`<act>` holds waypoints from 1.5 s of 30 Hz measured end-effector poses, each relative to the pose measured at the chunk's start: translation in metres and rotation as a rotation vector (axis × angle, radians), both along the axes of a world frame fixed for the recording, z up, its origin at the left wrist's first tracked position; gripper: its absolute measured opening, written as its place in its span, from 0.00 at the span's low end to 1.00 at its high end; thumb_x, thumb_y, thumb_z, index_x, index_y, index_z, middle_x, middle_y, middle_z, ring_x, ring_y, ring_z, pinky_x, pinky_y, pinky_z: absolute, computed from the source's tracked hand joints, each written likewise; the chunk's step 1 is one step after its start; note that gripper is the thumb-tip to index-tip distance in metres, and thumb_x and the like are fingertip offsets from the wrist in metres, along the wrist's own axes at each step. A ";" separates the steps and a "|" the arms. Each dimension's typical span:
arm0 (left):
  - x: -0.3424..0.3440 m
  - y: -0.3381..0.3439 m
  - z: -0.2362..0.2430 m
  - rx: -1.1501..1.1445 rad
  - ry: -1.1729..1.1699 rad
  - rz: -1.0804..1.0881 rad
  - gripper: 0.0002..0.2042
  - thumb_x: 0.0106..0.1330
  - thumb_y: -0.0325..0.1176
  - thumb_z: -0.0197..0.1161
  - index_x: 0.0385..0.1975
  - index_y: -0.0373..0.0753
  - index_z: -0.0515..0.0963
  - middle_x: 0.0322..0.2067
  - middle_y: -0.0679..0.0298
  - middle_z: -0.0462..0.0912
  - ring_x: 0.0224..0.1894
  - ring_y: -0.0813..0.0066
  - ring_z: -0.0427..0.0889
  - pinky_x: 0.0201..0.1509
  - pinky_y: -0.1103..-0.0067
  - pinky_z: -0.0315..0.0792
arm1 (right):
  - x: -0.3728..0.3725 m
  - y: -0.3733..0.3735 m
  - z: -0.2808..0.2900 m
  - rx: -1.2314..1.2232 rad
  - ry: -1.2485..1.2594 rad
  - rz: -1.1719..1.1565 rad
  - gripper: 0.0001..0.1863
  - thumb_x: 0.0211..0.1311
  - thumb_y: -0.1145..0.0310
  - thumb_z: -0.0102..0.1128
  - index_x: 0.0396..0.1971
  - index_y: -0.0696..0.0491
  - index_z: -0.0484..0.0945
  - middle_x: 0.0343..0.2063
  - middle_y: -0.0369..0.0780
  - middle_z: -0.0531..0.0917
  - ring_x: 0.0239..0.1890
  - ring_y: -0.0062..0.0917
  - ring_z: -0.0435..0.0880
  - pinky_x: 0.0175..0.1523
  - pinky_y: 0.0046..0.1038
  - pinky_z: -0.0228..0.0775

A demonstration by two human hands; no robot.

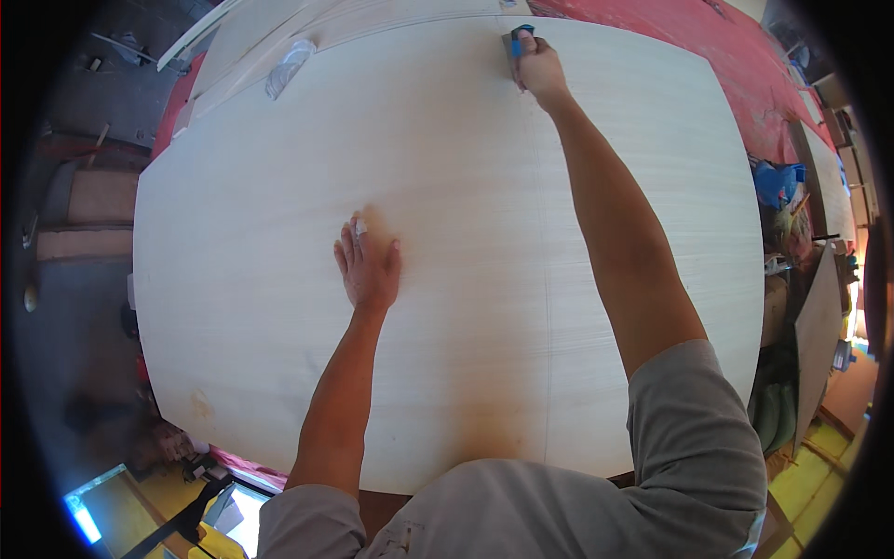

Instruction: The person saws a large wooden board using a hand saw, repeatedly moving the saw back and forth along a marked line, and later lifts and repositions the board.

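A large pale board point(447, 307) fills the middle of the head view. My left hand point(367, 265) lies flat on it with the fingers spread, a white wrap around one fingertip. Toward the far edge, my right arm is stretched out, and my right hand point(540, 70) is closed around a scraper point(515, 54) with a blue grip and a flat grey blade. The blade is at the board's surface; its contact edge is too small to make out. A thin straight line runs down the board from near the scraper toward me.
A crumpled clear plastic piece point(291, 67) lies at the far left edge. Red sheeting point(652, 47) shows beyond the board. Along the right stand a blue bag point(778, 183) and leaning panels point(818, 326). Wooden pieces point(88, 244) sit at left on the dark floor.
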State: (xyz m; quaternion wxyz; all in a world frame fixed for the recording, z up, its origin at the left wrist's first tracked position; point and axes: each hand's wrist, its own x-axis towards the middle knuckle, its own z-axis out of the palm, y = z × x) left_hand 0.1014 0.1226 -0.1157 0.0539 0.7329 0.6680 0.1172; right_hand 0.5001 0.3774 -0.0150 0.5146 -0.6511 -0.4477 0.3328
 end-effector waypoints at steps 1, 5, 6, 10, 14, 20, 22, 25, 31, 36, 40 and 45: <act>0.004 0.001 0.000 -0.011 -0.008 0.004 0.41 0.84 0.57 0.53 0.84 0.34 0.52 0.86 0.52 0.54 0.87 0.46 0.50 0.90 0.51 0.41 | 0.002 0.004 0.003 -0.035 -0.099 -0.035 0.33 0.87 0.42 0.46 0.52 0.61 0.81 0.31 0.49 0.88 0.28 0.36 0.89 0.38 0.39 0.82; 0.000 0.003 0.002 0.016 0.041 0.040 0.41 0.83 0.57 0.55 0.83 0.34 0.54 0.84 0.50 0.58 0.87 0.48 0.53 0.90 0.52 0.43 | -0.020 -0.022 0.038 -0.028 -0.145 -0.069 0.34 0.85 0.40 0.45 0.52 0.61 0.82 0.39 0.59 0.90 0.41 0.57 0.91 0.50 0.50 0.83; -0.001 -0.001 0.001 0.027 0.047 0.036 0.41 0.83 0.57 0.56 0.83 0.34 0.54 0.84 0.49 0.59 0.87 0.49 0.54 0.90 0.52 0.43 | -0.023 -0.045 0.043 -0.002 -0.156 -0.067 0.34 0.85 0.40 0.45 0.52 0.61 0.82 0.39 0.60 0.90 0.43 0.59 0.91 0.50 0.50 0.82; 0.020 0.018 0.040 -0.118 -0.170 0.074 0.40 0.83 0.55 0.58 0.84 0.34 0.54 0.82 0.48 0.63 0.86 0.50 0.58 0.89 0.56 0.48 | -0.043 -0.181 0.082 0.120 -0.164 -0.072 0.30 0.88 0.44 0.48 0.48 0.62 0.81 0.26 0.39 0.83 0.30 0.25 0.82 0.38 0.30 0.74; 0.141 0.013 0.138 -0.253 -1.145 -0.189 0.39 0.84 0.52 0.60 0.84 0.34 0.56 0.82 0.49 0.65 0.86 0.56 0.59 0.87 0.64 0.54 | -0.059 -0.271 0.130 -0.013 0.041 -0.043 0.27 0.88 0.49 0.51 0.61 0.61 0.78 0.32 0.51 0.88 0.34 0.42 0.89 0.42 0.41 0.80; 0.254 0.039 0.241 0.147 -0.956 -0.762 0.26 0.79 0.33 0.66 0.74 0.33 0.72 0.70 0.54 0.78 0.73 0.60 0.76 0.78 0.68 0.66 | -0.046 -0.276 0.135 0.050 0.128 -0.004 0.25 0.89 0.52 0.52 0.60 0.62 0.78 0.32 0.40 0.84 0.35 0.25 0.82 0.41 0.30 0.76; 0.259 0.053 0.236 0.005 -1.096 -0.727 0.23 0.75 0.30 0.67 0.68 0.32 0.77 0.57 0.59 0.82 0.59 0.69 0.79 0.68 0.72 0.72 | -0.041 -0.277 0.125 0.082 0.080 -0.005 0.22 0.88 0.56 0.52 0.61 0.61 0.77 0.35 0.44 0.87 0.37 0.29 0.86 0.42 0.33 0.78; 0.259 0.077 0.221 -0.114 -1.303 -0.733 0.22 0.71 0.28 0.67 0.65 0.33 0.79 0.49 0.64 0.82 0.47 0.78 0.76 0.55 0.78 0.74 | -0.055 -0.266 0.116 0.178 0.029 -0.010 0.24 0.81 0.67 0.54 0.69 0.61 0.70 0.33 0.59 0.88 0.35 0.61 0.88 0.40 0.54 0.80; 0.278 0.209 0.153 -0.284 -1.251 -0.617 0.19 0.71 0.27 0.62 0.61 0.33 0.80 0.42 0.67 0.80 0.42 0.81 0.75 0.48 0.82 0.71 | -0.040 -0.131 0.031 0.226 0.020 -0.045 0.28 0.83 0.61 0.51 0.74 0.61 0.67 0.35 0.59 0.89 0.36 0.61 0.88 0.41 0.55 0.80; 0.283 0.245 0.144 -0.400 -1.240 -0.555 0.21 0.68 0.26 0.62 0.61 0.33 0.81 0.39 0.69 0.81 0.42 0.81 0.76 0.49 0.82 0.71 | -0.027 -0.093 0.014 0.225 -0.039 -0.067 0.30 0.84 0.56 0.47 0.74 0.62 0.67 0.38 0.60 0.89 0.40 0.60 0.89 0.45 0.56 0.80; 0.283 0.205 0.170 -0.381 -1.201 -0.697 0.26 0.65 0.27 0.64 0.65 0.30 0.80 0.38 0.68 0.81 0.42 0.80 0.77 0.50 0.80 0.72 | -0.038 -0.151 0.042 0.106 0.002 -0.049 0.24 0.84 0.56 0.50 0.63 0.62 0.73 0.39 0.60 0.89 0.40 0.60 0.88 0.46 0.56 0.81; 0.243 0.076 0.250 -0.303 -1.003 -0.834 0.26 0.63 0.30 0.66 0.63 0.29 0.82 0.38 0.66 0.81 0.41 0.78 0.78 0.48 0.78 0.73 | -0.071 -0.293 0.117 0.161 0.049 -0.027 0.19 0.81 0.66 0.58 0.61 0.63 0.73 0.36 0.58 0.88 0.36 0.60 0.87 0.41 0.52 0.80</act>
